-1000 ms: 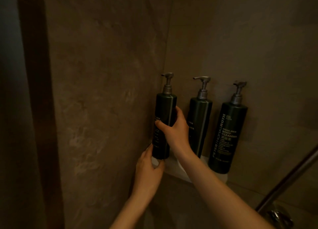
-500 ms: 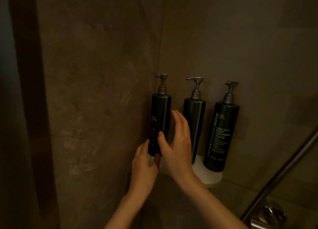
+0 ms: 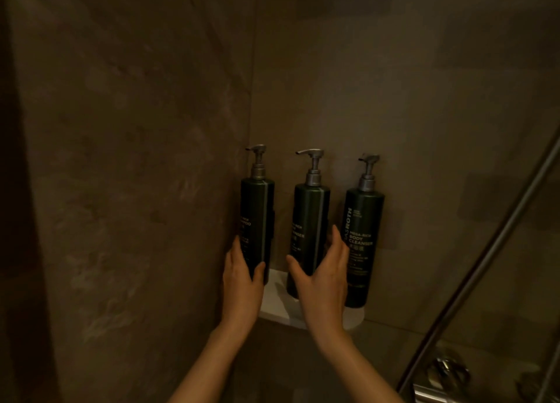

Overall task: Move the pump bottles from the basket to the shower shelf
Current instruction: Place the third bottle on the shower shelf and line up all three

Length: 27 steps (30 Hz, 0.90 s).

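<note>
Three dark green pump bottles stand upright in a row on the white corner shower shelf [image 3: 276, 300]. My left hand [image 3: 242, 287] grips the foot of the left pump bottle [image 3: 257, 214], which stands against the side wall, fingers on its left and thumb on its right. My right hand [image 3: 324, 281] wraps the lower part of the middle pump bottle [image 3: 312, 221], thumb at its left edge and fingers at its right. The right pump bottle [image 3: 363, 236], labelled body cleanser, stands untouched. No basket is in view.
Brown tiled walls meet in the corner behind the bottles. A slanted metal shower rail [image 3: 485, 257] runs up the right side, with a chrome tap fitting [image 3: 445, 372] at the bottom right. A dark vertical edge [image 3: 18, 251] borders the far left.
My right hand let go of the left bottle and moved right onto the middle bottle. My left hand stayed at the left bottle's base and closed around it.
</note>
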Available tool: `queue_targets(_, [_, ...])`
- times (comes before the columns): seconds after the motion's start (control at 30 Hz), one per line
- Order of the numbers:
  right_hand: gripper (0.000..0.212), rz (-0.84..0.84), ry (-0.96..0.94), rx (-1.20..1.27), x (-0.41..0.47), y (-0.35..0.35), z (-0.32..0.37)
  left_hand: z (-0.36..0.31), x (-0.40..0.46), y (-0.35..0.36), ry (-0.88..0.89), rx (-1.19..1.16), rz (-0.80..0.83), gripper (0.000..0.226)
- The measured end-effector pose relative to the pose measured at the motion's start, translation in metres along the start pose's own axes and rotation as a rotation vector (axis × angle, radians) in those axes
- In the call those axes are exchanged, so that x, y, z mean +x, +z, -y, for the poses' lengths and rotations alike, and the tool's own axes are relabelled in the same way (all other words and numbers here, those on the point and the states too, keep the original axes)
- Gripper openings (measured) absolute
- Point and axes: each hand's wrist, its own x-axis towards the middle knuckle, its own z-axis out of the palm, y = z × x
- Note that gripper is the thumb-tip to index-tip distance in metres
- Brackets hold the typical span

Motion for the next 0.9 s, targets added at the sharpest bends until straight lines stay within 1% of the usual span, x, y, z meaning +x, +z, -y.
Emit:
queue_targets(0.1, [0.09,-0.036,0.017,-0.072,0.002,0.007,0.003,0.001,0.003,0.001,-0.015,-0.006,-0.032,0.072])
queue_targets(0.17, [0.085,-0.047,0.023,-0.083,0.002,0.012,0.004,0.002,0.004,0.002,-0.009,0.024,-0.044,0.073])
queue_targets(0.3, [0.076,-0.012,0.019,-0.068,0.002,0.018,0.005,0.002,0.008,0.004,0.03,0.07,-0.03,0.072])
queue_targets(0.43, [0.078,0.032,0.037,-0.042,0.006,0.02,0.003,0.003,0.014,0.006,0.04,0.118,-0.024,0.072])
queue_targets(0.53, [0.081,0.029,0.048,-0.011,0.012,0.023,0.004,0.004,0.018,0.007,0.037,0.093,-0.019,0.072])
queue_targets(0.67, [0.08,-0.002,0.043,-0.013,0.019,0.026,0.001,0.007,0.021,0.007,0.036,0.021,-0.042,0.07])
queue_targets(0.9, [0.078,0.072,0.013,0.066,0.019,0.031,-0.002,0.009,0.028,0.005,0.026,-0.001,-0.024,0.066])
